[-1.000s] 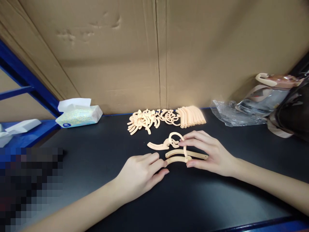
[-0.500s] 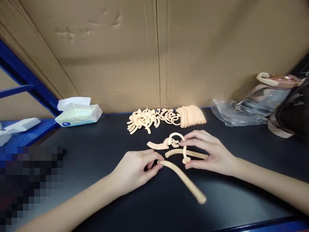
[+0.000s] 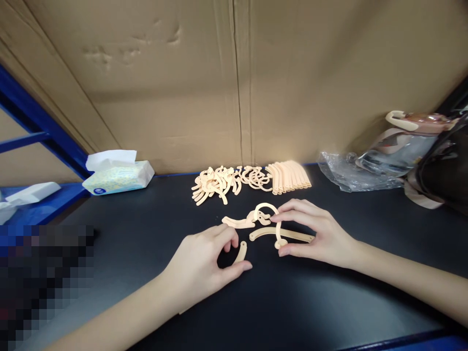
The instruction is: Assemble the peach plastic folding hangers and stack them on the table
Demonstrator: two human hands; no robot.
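Note:
My right hand pinches a beige plastic hanger hook, its round base by my thumb. Under the hook lies a curved hanger arm, one end behind my right fingers. A shorter hanger piece with a shaped end lies just behind the hook. My left hand is low over the black table, thumb and forefinger apart. Another curved arm passes beneath the left hand; one end shows between thumb and forefinger, the rest is mostly hidden.
Behind my hands lie a pile of short hanger pieces, several loose hooks and a row of stacked arms. A tissue pack stands at left; a plastic bag and a bottle are at right. Cardboard closes off the back.
The arm at my left fingertips has swung from pointing front right to lying under my left hand. My left thumb and forefinger have parted. The right hand still holds the hook.

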